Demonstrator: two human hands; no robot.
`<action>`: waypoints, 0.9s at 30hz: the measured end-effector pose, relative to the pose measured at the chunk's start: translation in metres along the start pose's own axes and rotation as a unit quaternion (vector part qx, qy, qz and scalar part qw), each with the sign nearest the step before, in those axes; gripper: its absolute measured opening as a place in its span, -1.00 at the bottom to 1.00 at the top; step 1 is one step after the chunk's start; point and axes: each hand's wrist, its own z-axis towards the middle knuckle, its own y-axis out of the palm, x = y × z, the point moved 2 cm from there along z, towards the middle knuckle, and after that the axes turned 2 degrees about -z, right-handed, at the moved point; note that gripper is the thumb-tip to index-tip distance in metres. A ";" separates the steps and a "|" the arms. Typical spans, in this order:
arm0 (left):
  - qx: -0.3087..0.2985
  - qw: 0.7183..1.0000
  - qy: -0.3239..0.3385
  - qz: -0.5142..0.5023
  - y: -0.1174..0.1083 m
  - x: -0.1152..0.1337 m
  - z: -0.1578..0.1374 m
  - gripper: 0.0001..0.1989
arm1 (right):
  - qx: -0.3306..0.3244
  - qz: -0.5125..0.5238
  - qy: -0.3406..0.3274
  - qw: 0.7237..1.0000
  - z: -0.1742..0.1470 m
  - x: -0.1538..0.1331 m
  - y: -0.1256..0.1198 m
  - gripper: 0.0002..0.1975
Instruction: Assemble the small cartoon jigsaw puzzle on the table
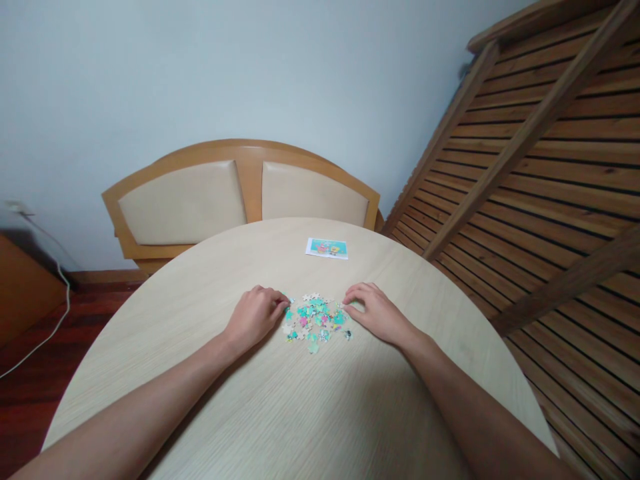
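Note:
A loose heap of small jigsaw puzzle pieces (317, 313) lies in the middle of the round table (300, 413). Many are teal; others are pink, yellow, or show a pale back. At the heap's left edge is my left hand (257, 310), fingers curled and thumb pinched in at a puzzle piece mostly hidden by the fingertips. My right hand (377, 310) rests at the right edge, its thumb and fingers bent close around a small pale puzzle piece (343, 306). Beyond the heap lies a picture card (327, 249) with pink and yellow cartoon figures on teal.
A wooden headboard with cream padded panels (183, 203) stands behind the table against a pale wall (250, 73). Slatted wooden boards (540, 167) lean at the right. On the left, a white cable (63, 273) runs down to the dark red floor.

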 end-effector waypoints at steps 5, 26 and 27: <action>-0.010 1.000 0.023 -0.017 -0.004 0.008 -0.003 -0.76 | -0.002 0.013 0.010 1.000 0.000 -0.002 -0.001 -0.96; 0.000 0.999 0.043 -0.021 -0.004 0.013 -0.005 -0.82 | 0.064 -0.003 0.068 0.996 0.004 -0.010 -0.010 -0.93; 0.004 0.999 0.046 -0.009 -0.004 0.011 -0.004 -0.82 | 0.061 -0.025 0.056 0.996 0.004 -0.010 -0.008 -0.94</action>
